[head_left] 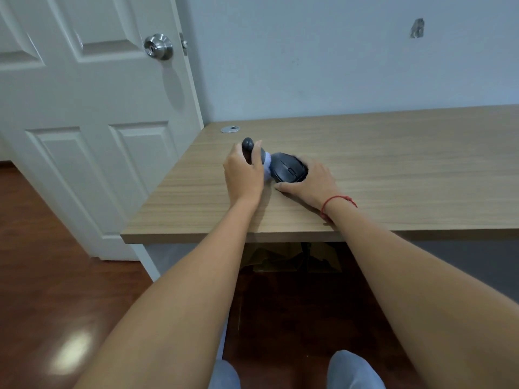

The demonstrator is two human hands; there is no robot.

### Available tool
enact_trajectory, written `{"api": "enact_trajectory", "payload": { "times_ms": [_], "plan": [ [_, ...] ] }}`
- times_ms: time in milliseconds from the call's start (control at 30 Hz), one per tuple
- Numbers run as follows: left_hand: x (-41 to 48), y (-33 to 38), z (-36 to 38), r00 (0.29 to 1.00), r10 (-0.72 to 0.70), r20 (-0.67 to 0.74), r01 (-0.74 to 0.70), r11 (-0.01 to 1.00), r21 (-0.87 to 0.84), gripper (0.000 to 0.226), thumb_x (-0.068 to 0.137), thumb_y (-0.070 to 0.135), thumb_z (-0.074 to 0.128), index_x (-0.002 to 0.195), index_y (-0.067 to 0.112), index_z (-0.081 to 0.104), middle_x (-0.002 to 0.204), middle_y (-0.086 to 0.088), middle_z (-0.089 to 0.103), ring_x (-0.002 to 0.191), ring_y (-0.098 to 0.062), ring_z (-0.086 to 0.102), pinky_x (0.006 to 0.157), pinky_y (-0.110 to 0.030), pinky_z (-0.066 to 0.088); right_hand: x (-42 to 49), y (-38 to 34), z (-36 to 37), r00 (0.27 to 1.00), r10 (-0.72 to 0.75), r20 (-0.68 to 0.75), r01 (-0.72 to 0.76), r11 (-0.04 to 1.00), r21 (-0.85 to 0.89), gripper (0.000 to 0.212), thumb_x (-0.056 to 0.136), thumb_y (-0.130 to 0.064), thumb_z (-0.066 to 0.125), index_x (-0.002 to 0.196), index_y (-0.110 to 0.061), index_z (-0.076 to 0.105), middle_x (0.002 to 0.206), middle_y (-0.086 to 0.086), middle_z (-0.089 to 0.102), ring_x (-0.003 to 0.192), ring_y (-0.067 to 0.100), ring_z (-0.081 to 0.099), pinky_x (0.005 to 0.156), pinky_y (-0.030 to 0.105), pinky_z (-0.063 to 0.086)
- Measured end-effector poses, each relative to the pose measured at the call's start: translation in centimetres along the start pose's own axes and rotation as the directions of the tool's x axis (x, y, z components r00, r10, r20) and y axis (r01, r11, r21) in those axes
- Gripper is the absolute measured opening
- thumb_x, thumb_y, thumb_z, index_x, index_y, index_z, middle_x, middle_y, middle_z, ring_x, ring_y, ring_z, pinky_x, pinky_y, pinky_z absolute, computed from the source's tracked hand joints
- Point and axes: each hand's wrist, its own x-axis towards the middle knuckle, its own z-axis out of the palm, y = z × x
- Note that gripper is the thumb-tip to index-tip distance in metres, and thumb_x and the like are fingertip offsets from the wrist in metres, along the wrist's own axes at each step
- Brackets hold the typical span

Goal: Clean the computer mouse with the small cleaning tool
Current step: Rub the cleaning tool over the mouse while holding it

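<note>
A black computer mouse [289,167] lies on the wooden desk [393,164], left of its middle. My right hand [309,183] cups the mouse from the right and near side, thumb flat on the desk. My left hand [244,172] is closed around a small dark grey cleaning tool [248,144] with a rounded top. The tool's pale bristle end [268,164] presses against the mouse's left side. A red string bracelet circles my right wrist.
A silver cable grommet [230,129] is set in the desk's far left corner. A white panelled door [84,122] with a metal knob stands close to the desk's left edge. Cardboard sits under the desk, and my knees show at the bottom.
</note>
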Motion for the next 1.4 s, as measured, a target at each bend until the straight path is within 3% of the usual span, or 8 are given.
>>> {"api": "enact_trajectory", "payload": {
  "times_ms": [400, 567, 667, 767, 933, 1133, 1300, 1400],
  "plan": [
    [0.0, -0.1, 0.2, 0.998, 0.017, 0.068, -0.016, 1.0, -0.009, 0.026, 0.092, 0.028, 0.058, 0.077, 0.008, 0.05, 0.073, -0.004, 0.053, 0.069, -0.022, 0.05, 0.067, -0.03, 0.043, 0.6, 0.8, 0.1, 0.998, -0.062, -0.018, 0.064, 0.984, 0.169, 0.068, 0.068, -0.023, 0.084, 0.128, -0.02, 0.055, 0.122, 0.001, 0.064, 0.112, 0.017, 0.059, 0.094, 0.028, 0.047],
    [-0.5, 0.9, 0.2, 0.992, 0.118, 0.034, -0.113, 0.987, -0.11, 0.02, 0.09, 0.025, 0.062, 0.079, 0.013, 0.051, 0.073, -0.002, 0.057, 0.069, -0.018, 0.056, 0.062, -0.011, 0.042, 1.0, 1.0, 0.4, 0.998, -0.06, 0.001, 0.059, 0.981, 0.184, 0.071, 0.065, -0.03, 0.085, 0.128, -0.025, 0.054, 0.12, -0.001, 0.066, 0.11, 0.02, 0.062, 0.098, 0.04, 0.05],
    [-0.3, 0.2, 0.4, 0.985, 0.146, 0.092, -0.144, 0.989, -0.032, 0.022, 0.09, 0.027, 0.06, 0.077, 0.012, 0.051, 0.073, -0.006, 0.057, 0.07, -0.023, 0.055, 0.065, -0.026, 0.044, 1.0, 1.1, 0.2, 0.997, -0.068, 0.023, 0.063, 0.98, 0.187, 0.071, 0.067, -0.025, 0.085, 0.131, -0.022, 0.053, 0.121, 0.0, 0.065, 0.111, 0.019, 0.06, 0.098, 0.034, 0.049],
    [0.0, -0.5, 0.1, 0.995, 0.062, 0.08, -0.07, 0.992, 0.101, 0.026, 0.092, 0.025, 0.057, 0.074, 0.011, 0.045, 0.073, -0.004, 0.051, 0.069, -0.022, 0.047, 0.06, -0.022, 0.03, 1.0, 1.2, 0.0, 0.996, -0.075, 0.036, 0.065, 0.971, 0.23, 0.071, 0.067, -0.021, 0.085, 0.131, -0.02, 0.053, 0.121, 0.002, 0.065, 0.112, 0.02, 0.06, 0.099, 0.034, 0.048],
    [-0.4, 0.6, 0.3, 0.984, 0.17, 0.051, -0.167, 0.984, -0.055, 0.02, 0.092, 0.026, 0.059, 0.086, 0.006, 0.057, 0.079, -0.007, 0.061, 0.074, -0.021, 0.058, 0.069, -0.027, 0.047, 0.9, 1.0, -0.1, 0.994, -0.097, 0.045, 0.085, 0.97, 0.227, 0.071, 0.069, -0.012, 0.083, 0.132, -0.021, 0.051, 0.125, 0.003, 0.062, 0.117, 0.02, 0.057, 0.102, 0.033, 0.045],
    [0.1, -0.3, 0.0, 1.0, 0.015, 0.026, -0.017, 0.996, 0.091, 0.027, 0.092, 0.027, 0.056, 0.073, 0.011, 0.046, 0.072, -0.004, 0.052, 0.069, -0.02, 0.046, 0.069, -0.035, 0.044, 0.7, 1.0, -0.2, 0.996, -0.064, 0.056, 0.045, 0.952, 0.302, 0.071, 0.069, -0.011, 0.084, 0.131, -0.019, 0.052, 0.114, 0.001, 0.062, 0.111, 0.021, 0.059, 0.098, 0.031, 0.048],
    [-0.5, 0.6, 0.2, 0.987, 0.159, 0.032, -0.155, 0.984, -0.09, 0.018, 0.09, 0.026, 0.061, 0.082, 0.011, 0.055, 0.074, 0.001, 0.056, 0.072, -0.022, 0.058, 0.071, -0.038, 0.053, 0.9, 1.0, 0.0, 0.996, -0.084, 0.036, 0.071, 0.96, 0.271, 0.07, 0.068, -0.016, 0.084, 0.131, -0.02, 0.053, 0.123, 0.002, 0.063, 0.113, 0.019, 0.06, 0.099, 0.032, 0.048],
    [-0.3, 0.1, 0.3, 0.982, 0.159, 0.099, -0.157, 0.987, -0.029, 0.02, 0.09, 0.027, 0.06, 0.078, 0.012, 0.053, 0.072, -0.001, 0.055, 0.071, -0.024, 0.057, 0.066, -0.033, 0.048, 0.9, 1.1, 0.0, 0.997, -0.063, 0.034, 0.05, 0.954, 0.297, 0.069, 0.069, -0.02, 0.084, 0.13, -0.022, 0.053, 0.121, 0.002, 0.066, 0.11, 0.019, 0.061, 0.097, 0.031, 0.048]
  ]
}}
